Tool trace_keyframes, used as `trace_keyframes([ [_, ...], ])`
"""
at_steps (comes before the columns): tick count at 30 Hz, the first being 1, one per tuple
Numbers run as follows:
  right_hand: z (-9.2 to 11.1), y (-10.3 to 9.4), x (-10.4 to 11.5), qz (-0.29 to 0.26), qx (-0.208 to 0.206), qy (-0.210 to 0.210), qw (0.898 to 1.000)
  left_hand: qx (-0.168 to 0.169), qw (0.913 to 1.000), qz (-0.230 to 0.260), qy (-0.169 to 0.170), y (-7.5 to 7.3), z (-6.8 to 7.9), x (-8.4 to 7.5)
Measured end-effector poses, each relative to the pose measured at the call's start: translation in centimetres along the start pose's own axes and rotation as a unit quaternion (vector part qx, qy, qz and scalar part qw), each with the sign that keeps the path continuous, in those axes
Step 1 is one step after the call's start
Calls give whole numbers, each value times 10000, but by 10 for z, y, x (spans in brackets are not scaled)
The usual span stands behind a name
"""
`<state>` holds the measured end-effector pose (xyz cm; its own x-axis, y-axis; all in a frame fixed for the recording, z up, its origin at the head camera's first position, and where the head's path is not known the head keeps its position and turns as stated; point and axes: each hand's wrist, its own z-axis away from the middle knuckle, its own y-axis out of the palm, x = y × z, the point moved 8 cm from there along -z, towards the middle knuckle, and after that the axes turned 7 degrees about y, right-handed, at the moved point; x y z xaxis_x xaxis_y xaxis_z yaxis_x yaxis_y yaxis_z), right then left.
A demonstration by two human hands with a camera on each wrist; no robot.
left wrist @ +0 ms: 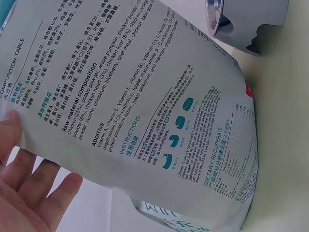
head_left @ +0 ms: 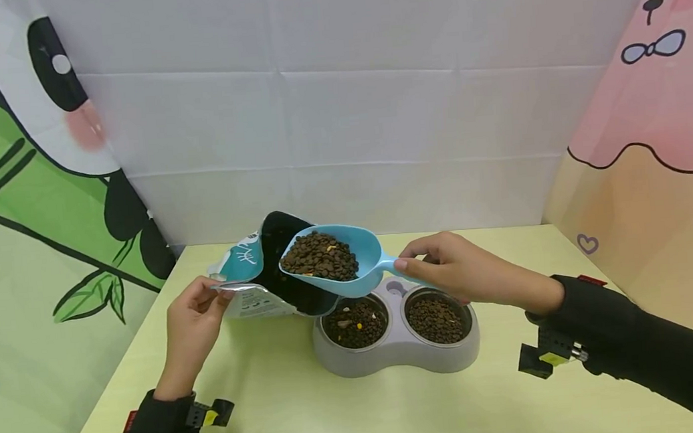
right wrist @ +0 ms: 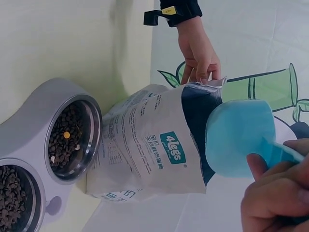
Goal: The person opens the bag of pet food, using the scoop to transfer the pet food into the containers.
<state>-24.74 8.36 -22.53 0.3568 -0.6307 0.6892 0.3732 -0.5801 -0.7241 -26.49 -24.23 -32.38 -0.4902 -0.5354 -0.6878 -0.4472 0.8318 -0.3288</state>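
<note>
A light-blue scoop [head_left: 368,245] full of brown kibble [head_left: 322,257] is held level by its handle in my right hand [head_left: 446,266]. It hovers at the mouth of a pet food bag [right wrist: 145,140], whose dark inside shows in the head view. My left hand [head_left: 196,327] pinches the bag's opened edge between thumb and fingers; the bag's printed back fills the left wrist view. Just right of the bag stands a grey double feeder [head_left: 393,361]. Its left bowl [head_left: 354,323] and right bowl [head_left: 438,315] both contain kibble. In the right wrist view the scoop's underside shows.
The pale yellow table [head_left: 275,409] bears the bag and the feeder. A white sheet [head_left: 364,121] hangs behind it. Cartoon-printed cloths flank the table, a green-and-white one [head_left: 35,252] on the left and a pink-and-orange one [head_left: 655,222] on the right.
</note>
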Motion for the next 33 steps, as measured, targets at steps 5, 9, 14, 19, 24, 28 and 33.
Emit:
trace_keyframes([
  [5, 5, -6, -1, 84, -80, 32, 9999, 22, 10000, -25, -7, 1, 0, 2],
  [9, 7, -12, -3, 158, -150, 102, 9997, 1, 10000, -27, -14, 1, 0, 4],
  [14, 11, -23, -7, 207, -282, 242, 9991, 14, 10000, -15, -41, 2, 0, 6],
  [19, 17, -37, -12, 201, -397, 287, 9986, 57, 10000, 15, -33, 4, 0, 7],
  [24, 21, -48, -20, 159, -490, 358, 9980, 76, 9999, 27, -81, 4, 1, 8],
  [28, 21, -55, -26, 64, -552, 343, 9979, 57, 10000, 17, -33, 4, 0, 8],
  [33, 20, -63, -32, -58, -606, 337, 9976, 31, 10000, 4, 27, 3, 0, 6],
])
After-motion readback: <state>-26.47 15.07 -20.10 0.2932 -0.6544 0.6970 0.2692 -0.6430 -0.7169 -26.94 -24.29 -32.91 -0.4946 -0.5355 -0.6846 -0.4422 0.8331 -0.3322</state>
